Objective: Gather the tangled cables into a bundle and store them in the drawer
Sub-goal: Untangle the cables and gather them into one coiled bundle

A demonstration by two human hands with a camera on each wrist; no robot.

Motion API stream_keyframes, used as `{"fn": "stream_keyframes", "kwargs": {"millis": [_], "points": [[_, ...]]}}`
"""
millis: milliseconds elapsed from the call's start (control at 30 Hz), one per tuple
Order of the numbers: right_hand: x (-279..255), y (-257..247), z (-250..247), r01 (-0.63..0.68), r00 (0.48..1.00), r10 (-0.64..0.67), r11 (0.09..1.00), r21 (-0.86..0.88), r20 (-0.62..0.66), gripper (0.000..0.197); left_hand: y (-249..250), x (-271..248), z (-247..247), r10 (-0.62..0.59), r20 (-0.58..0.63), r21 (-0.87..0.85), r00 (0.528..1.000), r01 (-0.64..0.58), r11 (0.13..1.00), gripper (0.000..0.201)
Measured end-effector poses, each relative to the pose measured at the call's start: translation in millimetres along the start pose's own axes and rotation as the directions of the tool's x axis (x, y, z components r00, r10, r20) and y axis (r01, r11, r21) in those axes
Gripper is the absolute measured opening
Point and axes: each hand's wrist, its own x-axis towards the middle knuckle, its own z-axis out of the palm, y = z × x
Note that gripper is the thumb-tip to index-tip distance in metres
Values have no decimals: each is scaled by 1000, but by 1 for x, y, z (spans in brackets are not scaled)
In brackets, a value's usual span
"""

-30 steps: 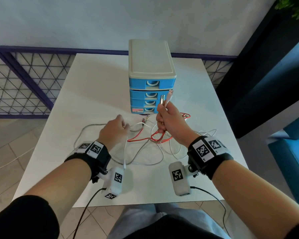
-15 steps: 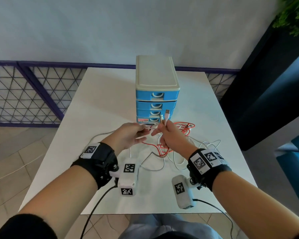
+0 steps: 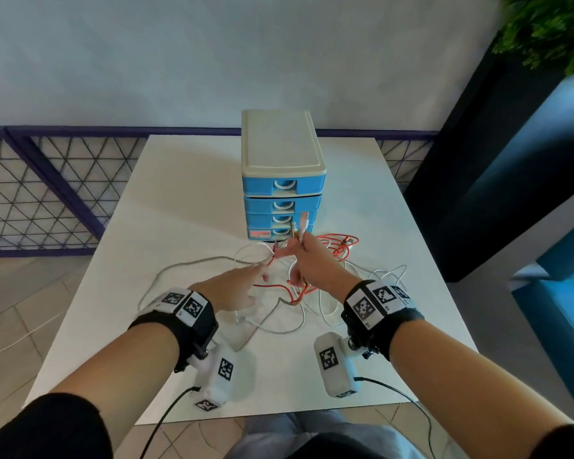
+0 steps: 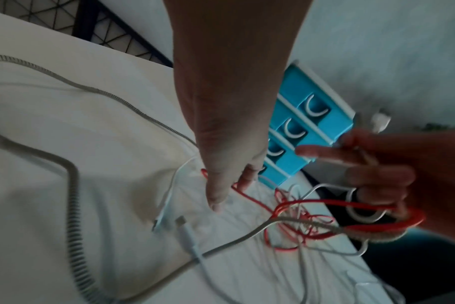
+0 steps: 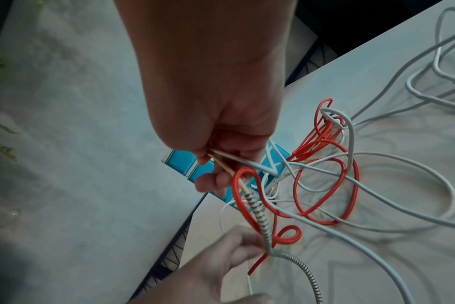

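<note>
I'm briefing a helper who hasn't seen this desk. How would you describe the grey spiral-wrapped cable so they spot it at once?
Start at the blue plastic drawer unit on the white table; the cable tangle lies before it. From the left hand, the grey spiral-wrapped cable arcs out along the tangle's left edge. Its ribbed, coiled sheath sets it apart from the smooth red cable and smooth white cables.

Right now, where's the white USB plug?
In the head view the white USB plug sticks up from the right hand, just in front of the blue drawer unit at its lower drawers.
</note>
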Motion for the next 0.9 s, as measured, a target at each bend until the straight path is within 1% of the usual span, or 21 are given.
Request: {"fn": "stream_keyframes", "kwargs": {"millis": [33,67,100,133,167,233,300,333,400,467,567,600,667,733,767,800,833,900], "points": [[0,0,-1,5,1000,-5,1000,-4,4,22,-5,0,5,-35,2,81,999,35,996,43],[0,0,-1,12,1000,-12,1000,-14,14,22,-5,-1,7,-47,-30,115,998,50,992,39],[0,1,-1,21,999,-20,999,-32,26,22,-6,0,8,-49,-79,98,996,57,994,28],[0,2,-1,27,999,-25,998,-55,35,22,-2,-1,5,-29,-130,46,991,35,998,16],[0,3,0,29,999,-26,997,-78,41,22,3,-1,-1,-4,-182,-15,983,1,1000,11],[2,6,5,23,998,-15,991,-130,60,22,16,-2,-16,39,-288,-109,957,-73,991,15],[6,7,10,41,997,-28,984,-176,77,22,33,-5,-36,45,-373,-160,927,-112,981,10],[8,8,13,63,996,-51,980,-187,67,22,40,-8,-46,39,-407,-186,913,-124,975,5],[13,6,15,113,994,-113,974,-199,8,17,48,-13,-60,6,-442,-262,897,-135,956,12],[16,2,11,145,986,-159,968,-204,-53,15,48,-19,-70,-61,-412,-350,909,-97,932,23],[20,-5,-6,140,976,-170,968,-206,-135,14,33,-31,-74,-172,-277,-439,945,35,898,47],[21,-5,-14,126,974,-159,972,-197,-162,14,24,-36,-73,-194,-231,-466,954,66,882,50],[19,-9,-27,93,976,-113,989,-115,-186,12,4,-47,-66,-222,-145,-538,964,111,835,48],[14,-13,-35,72,988,-64,996,60,-139,9,-8,-57,-63,-242,-95,-588,966,142,796,43],[11,-16,-36,60,994,-48,990,129,-94,8,-11,-61,-64,-259,-106,-564,960,157,811,40],[8,-18,-37,53,997,-43,988,145,-68,9,-13,-65,-66,-280,-151,-488,948,175,855,36],[5,-19,-37,53,997,-46,990,130,-59,12,-14,-68,-70,-301,-224,-383,927,200,902,33],[2,-22,-37,78,995,-69,988,131,-73,17,-12,-72,-82,-292,-372,-197,881,232,953,23]]}}
